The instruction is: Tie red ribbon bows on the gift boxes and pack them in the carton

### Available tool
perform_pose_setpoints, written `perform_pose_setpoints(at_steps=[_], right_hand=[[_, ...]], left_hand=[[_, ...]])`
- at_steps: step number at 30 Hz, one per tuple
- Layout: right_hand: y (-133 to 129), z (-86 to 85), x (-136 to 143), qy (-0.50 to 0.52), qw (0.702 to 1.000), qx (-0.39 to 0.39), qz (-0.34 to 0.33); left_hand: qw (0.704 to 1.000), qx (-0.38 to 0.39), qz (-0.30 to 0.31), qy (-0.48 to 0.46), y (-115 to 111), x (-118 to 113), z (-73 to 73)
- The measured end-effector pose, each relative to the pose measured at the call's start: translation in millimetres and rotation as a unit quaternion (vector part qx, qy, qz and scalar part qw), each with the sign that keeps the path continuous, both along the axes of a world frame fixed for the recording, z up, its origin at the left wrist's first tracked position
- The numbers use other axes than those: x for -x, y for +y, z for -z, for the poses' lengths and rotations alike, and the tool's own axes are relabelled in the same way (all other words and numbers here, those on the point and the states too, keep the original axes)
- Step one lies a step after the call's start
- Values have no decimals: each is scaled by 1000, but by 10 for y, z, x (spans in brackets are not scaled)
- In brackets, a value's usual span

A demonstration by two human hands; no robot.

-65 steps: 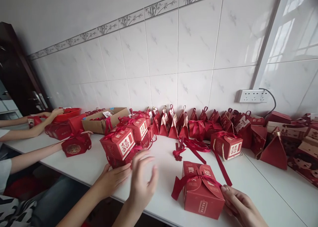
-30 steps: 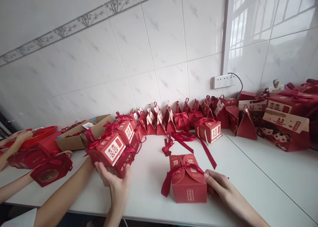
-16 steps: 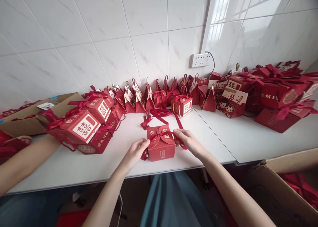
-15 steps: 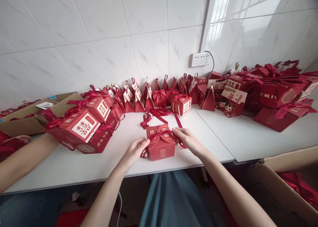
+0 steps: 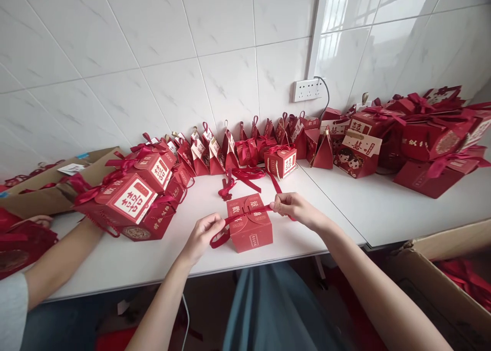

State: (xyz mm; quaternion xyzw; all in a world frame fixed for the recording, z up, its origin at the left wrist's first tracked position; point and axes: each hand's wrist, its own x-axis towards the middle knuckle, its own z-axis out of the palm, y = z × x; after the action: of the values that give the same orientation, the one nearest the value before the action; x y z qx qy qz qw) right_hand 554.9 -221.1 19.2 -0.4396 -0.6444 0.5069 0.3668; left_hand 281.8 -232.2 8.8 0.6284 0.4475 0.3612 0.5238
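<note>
**Observer:** Report the near zone.

**Operator:** At near centre I have the red box [image 5: 251,237], upright on the counter [image 5: 199,196]. An open carton [image 5: 425,282] lies below the counter's near edge, at right.

**Observer:** State of each grip?

**Operator:** My left grip [image 5: 202,234] is closed on the ribbon [image 5: 261,210] just beside the box's left side. My right grip [image 5: 293,207] is pinched on it just beside the right side.

**Observer:** Axis?

**Operator:** The ribbon's long axis runs left to right across the box top, angled slightly far at right. The box centre lies between the grips; neither is clearly nearer. A ribbon loop hangs under my left grip.

**Observer:** Beyond?

**Operator:** Stacked boxes [image 5: 132,200] at left, near a co-worker's arm [image 5: 63,261]; then loose ribbons [image 5: 249,174], a corded box [image 5: 281,164], and finally a wall socket [image 5: 308,90].
</note>
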Motion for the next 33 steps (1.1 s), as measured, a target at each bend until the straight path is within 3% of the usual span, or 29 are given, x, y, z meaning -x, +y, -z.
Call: perform_pose_setpoints(at_steps=[5, 12, 15, 17, 21, 23, 26, 30, 33], right_hand=[[-51, 8, -22, 25, 999, 24, -25], [-324, -230, -93, 6, 999, 12, -49], [-396, -292, -103, -7, 999, -7, -44], [-401, -290, -82, -32, 999, -16, -33], [-362, -239, 28, -81, 986, -132, 65], [-346, -226, 93, -105, 975, -181, 80], [-357, -226, 149, -146, 969, -191, 57], [-418, -201, 101, -158, 977, -118, 83], [-446, -154, 13, -120, 993, 15, 15]], left_hand=[[999, 22, -7, -38, -4, -64, -1], [990, 79, 17, -112, -192, -177, -103], [996, 54, 41, -57, -235, -213, -163], [1000, 3, 18, -8, -231, -242, -198], [990, -110, -19, 87, -178, -342, -251], [988, -113, 7, 106, -137, -402, -271], [988, -114, 22, 102, -91, -455, -282], [992, -90, 8, 83, -136, -386, -245], [997, -36, -19, 64, -222, -261, -194]])
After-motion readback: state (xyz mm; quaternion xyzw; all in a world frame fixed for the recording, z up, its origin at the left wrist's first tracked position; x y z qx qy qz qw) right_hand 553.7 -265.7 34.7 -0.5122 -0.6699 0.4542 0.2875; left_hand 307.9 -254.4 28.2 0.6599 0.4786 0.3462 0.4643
